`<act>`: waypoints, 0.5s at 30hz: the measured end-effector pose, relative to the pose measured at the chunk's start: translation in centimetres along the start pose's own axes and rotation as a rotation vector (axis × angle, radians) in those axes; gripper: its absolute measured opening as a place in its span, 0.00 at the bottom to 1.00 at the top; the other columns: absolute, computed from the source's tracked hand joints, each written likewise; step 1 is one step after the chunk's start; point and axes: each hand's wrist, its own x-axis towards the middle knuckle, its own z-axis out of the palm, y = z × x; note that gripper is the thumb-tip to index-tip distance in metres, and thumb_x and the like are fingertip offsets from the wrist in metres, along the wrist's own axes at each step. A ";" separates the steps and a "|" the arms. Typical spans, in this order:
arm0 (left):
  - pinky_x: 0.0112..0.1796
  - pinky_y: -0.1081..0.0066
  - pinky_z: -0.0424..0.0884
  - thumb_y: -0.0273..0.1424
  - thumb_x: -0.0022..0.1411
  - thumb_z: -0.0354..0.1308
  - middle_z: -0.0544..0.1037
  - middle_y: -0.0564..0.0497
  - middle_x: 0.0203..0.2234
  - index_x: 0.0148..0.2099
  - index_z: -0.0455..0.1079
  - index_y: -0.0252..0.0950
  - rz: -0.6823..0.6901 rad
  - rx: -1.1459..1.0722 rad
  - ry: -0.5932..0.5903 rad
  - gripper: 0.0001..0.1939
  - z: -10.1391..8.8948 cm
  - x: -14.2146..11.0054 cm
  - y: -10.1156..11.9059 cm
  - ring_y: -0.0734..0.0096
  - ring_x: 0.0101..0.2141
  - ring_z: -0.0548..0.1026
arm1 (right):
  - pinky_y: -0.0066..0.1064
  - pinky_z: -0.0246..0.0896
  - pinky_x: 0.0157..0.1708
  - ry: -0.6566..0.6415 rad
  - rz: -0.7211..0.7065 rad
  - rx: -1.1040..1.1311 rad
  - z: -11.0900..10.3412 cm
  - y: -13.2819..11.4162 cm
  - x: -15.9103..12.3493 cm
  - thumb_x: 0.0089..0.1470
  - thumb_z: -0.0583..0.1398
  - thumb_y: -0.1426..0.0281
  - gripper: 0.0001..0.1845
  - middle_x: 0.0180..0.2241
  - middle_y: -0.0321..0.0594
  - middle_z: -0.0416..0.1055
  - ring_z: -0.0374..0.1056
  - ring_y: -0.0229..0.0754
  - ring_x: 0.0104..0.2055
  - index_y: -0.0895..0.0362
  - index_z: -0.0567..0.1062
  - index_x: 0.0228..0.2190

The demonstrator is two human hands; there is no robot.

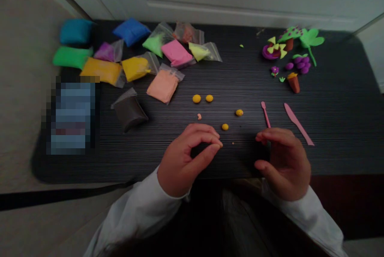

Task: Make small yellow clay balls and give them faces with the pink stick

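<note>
My left hand [186, 157] hovers over the near part of the dark table [240, 157], thumb and fingertips pinched together; whatever sits in the pinch is too small to make out. My right hand [283, 161] is beside it with fingers curled and apart, holding nothing visible, its fingertips near the lower end of a pink stick tool [265, 114]. Several small orange clay balls lie just beyond the hands: two side by side [197, 98], one speckled [239, 112] and one closest to my left fingertips [225, 126]. A tiny peach bit [199, 116] lies nearby.
Several bags of coloured clay lie at the table's far left, among them peach [163, 85], brown [129, 112], yellow [135, 68] and pink [176, 52]. A pink clay knife [297, 123] lies to the right. Finished clay flowers and grapes [295, 49] stand at the far right.
</note>
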 end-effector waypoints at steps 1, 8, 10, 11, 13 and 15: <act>0.42 0.67 0.65 0.24 0.55 0.55 0.74 0.50 0.33 0.33 0.71 0.36 0.051 0.139 0.010 0.05 0.0 0.0 0.0 0.70 0.38 0.70 | 0.40 0.60 0.36 0.007 0.005 -0.054 -0.2 -0.2 0.0 0.40 0.64 0.70 0.24 0.37 0.41 0.67 0.64 0.46 0.39 0.53 0.69 0.43; 0.41 0.61 0.63 0.27 0.54 0.57 0.78 0.52 0.31 0.34 0.73 0.38 0.212 0.647 0.047 0.05 0.8 -0.1 -1.9 0.65 0.38 0.69 | 0.40 0.60 0.38 0.125 0.162 -0.732 -2.3 0.4 0.8 0.47 0.61 0.68 0.11 0.35 0.42 0.70 0.66 0.44 0.36 0.54 0.74 0.36; 0.41 0.61 0.63 0.27 0.55 0.57 0.78 0.52 0.31 0.34 0.74 0.38 0.207 0.685 0.040 0.05 1.1 0.0 -2.1 0.65 0.38 0.70 | 0.38 0.61 0.35 0.069 0.234 -0.858 -2.6 1.0 1.2 0.47 0.60 0.63 0.14 0.36 0.43 0.70 0.66 0.43 0.34 0.55 0.74 0.37; 0.40 0.61 0.63 0.27 0.55 0.57 0.78 0.52 0.30 0.34 0.74 0.38 0.205 0.698 0.043 0.05 1.1 0.0 -2.1 0.65 0.37 0.70 | 0.37 0.61 0.34 0.049 0.248 -0.891 -2.6 1.3 1.3 0.47 0.60 0.62 0.15 0.36 0.42 0.70 0.66 0.43 0.33 0.55 0.74 0.38; 0.40 0.61 0.63 0.28 0.54 0.57 0.78 0.52 0.30 0.33 0.74 0.39 0.197 0.711 0.050 0.05 1.2 0.1 -2.0 0.64 0.37 0.70 | 0.34 0.61 0.32 0.024 0.246 -0.920 -2.5 1.5 1.6 0.47 0.60 0.61 0.15 0.34 0.40 0.71 0.65 0.40 0.31 0.54 0.74 0.37; 0.39 0.61 0.64 0.28 0.54 0.57 0.79 0.52 0.29 0.34 0.75 0.39 0.188 0.708 0.054 0.05 1.1 0.0 -1.8 0.64 0.36 0.70 | 0.32 0.61 0.32 0.018 0.240 -0.929 -2.2 1.4 1.8 0.48 0.60 0.62 0.12 0.32 0.38 0.71 0.65 0.39 0.30 0.53 0.74 0.35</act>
